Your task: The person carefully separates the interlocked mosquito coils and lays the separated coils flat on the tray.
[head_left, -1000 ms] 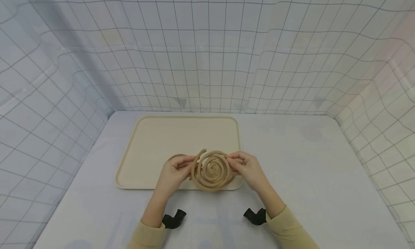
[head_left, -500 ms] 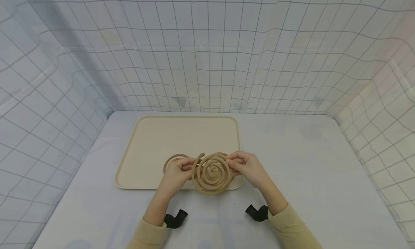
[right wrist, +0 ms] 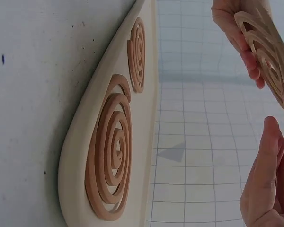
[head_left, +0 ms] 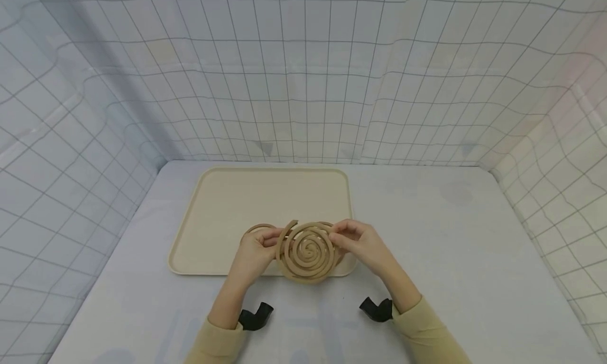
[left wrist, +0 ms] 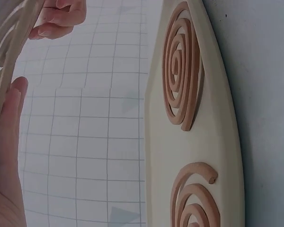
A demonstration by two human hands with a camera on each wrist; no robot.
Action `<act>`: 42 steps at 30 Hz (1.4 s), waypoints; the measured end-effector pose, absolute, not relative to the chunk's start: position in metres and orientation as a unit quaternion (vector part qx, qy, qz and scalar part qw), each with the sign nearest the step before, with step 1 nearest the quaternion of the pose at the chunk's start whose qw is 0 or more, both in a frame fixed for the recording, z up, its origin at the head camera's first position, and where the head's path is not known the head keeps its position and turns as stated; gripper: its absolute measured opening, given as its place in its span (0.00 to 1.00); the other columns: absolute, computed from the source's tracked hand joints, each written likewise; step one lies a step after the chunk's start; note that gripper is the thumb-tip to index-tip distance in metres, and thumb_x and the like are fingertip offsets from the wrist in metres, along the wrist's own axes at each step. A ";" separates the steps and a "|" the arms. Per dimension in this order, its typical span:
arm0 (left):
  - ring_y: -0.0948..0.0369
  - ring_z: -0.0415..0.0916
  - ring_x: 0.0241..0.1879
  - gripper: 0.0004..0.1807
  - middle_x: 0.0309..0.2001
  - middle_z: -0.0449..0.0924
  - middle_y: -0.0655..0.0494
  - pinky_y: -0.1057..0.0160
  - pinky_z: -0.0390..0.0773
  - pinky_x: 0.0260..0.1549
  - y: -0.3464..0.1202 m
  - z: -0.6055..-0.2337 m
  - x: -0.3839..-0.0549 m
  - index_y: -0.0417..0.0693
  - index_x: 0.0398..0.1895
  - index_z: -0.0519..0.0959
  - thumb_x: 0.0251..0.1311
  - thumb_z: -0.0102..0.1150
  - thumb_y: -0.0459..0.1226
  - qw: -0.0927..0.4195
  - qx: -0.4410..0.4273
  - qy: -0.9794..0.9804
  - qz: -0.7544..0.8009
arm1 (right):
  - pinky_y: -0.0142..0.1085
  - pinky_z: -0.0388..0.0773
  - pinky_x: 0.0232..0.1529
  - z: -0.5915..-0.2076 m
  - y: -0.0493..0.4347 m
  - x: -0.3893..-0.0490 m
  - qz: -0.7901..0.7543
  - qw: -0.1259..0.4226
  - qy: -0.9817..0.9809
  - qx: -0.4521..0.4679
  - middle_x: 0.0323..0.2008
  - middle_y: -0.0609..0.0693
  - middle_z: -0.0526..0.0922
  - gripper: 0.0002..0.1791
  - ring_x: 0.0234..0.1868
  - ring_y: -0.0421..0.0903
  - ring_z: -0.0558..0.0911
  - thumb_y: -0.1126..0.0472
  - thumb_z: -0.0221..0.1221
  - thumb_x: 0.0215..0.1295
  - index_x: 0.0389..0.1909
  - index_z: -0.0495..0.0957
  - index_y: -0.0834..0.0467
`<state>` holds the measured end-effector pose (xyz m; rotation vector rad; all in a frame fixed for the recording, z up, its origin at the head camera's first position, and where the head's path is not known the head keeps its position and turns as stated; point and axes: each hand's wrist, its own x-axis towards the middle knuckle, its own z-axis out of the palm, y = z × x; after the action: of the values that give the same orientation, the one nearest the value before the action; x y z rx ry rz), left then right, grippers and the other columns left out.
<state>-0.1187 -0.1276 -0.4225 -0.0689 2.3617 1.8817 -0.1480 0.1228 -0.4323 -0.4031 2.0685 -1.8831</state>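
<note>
Both hands hold up a tan spiral coil, like a mosquito coil [head_left: 308,253], above the tray's front edge. Its left rim is pinched by the left hand [head_left: 251,252], and its right rim by the right hand [head_left: 360,244]. One loose outer end sticks up at its top left. In the wrist views the coil is seen nearly edge-on, tilted. Below, two brown coils lie on the cream tray [head_left: 265,195]: a left coil [left wrist: 176,66], mostly hidden by the left hand in the head view, and a right coil [right wrist: 118,153], mostly behind the held one.
The tray lies on a white table [head_left: 427,222] with grid-patterned sheeting [head_left: 313,90] around the back and sides. Black curved pieces, a left one [head_left: 256,316] and a right one [head_left: 377,309], stick out at the sleeve cuffs.
The held coil has dipped slightly towards the front and then shifted a little left with the hands. Both hands keep their grip; the coils on the tray stay put.
</note>
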 end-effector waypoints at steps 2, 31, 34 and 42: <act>0.60 0.86 0.40 0.16 0.42 0.86 0.40 0.70 0.82 0.36 -0.128 -0.421 -0.118 0.34 0.51 0.82 0.59 0.64 0.29 0.055 -0.020 0.785 0.616 | 0.35 0.83 0.38 -0.432 0.124 -0.149 -0.654 0.161 0.725 -0.142 0.33 0.42 0.83 0.15 0.32 0.38 0.82 0.60 0.61 0.68 0.46 0.78 0.68; 0.58 0.85 0.38 0.15 0.46 0.84 0.37 0.67 0.83 0.36 -0.125 -0.426 -0.119 0.34 0.53 0.80 0.68 0.56 0.34 0.120 0.105 0.805 0.572 | 0.31 0.81 0.41 -0.429 0.124 -0.151 -0.566 0.120 0.793 -0.192 0.44 0.55 0.84 0.16 0.43 0.43 0.82 0.60 0.66 0.63 0.50 0.80 0.60; 0.53 0.86 0.41 0.16 0.47 0.84 0.37 0.65 0.84 0.39 -0.126 -0.428 -0.118 0.35 0.53 0.80 0.69 0.57 0.37 0.125 0.110 0.795 0.583 | 0.31 0.81 0.41 -0.429 0.123 -0.152 -0.587 0.140 0.778 -0.174 0.45 0.57 0.83 0.17 0.44 0.45 0.82 0.60 0.66 0.63 0.51 0.79 0.61; 0.64 0.84 0.39 0.18 0.51 0.82 0.36 0.66 0.83 0.41 -0.124 -0.431 -0.122 0.32 0.55 0.78 0.69 0.56 0.36 0.155 0.074 0.754 0.634 | 0.30 0.81 0.42 -0.429 0.121 -0.154 -0.611 0.154 0.762 -0.151 0.44 0.55 0.83 0.18 0.42 0.41 0.82 0.61 0.66 0.62 0.51 0.78 0.64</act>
<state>-0.1217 -0.1235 -0.4309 0.2130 2.1596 1.8181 -0.1543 0.1211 -0.4288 -0.4330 2.1824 -1.7513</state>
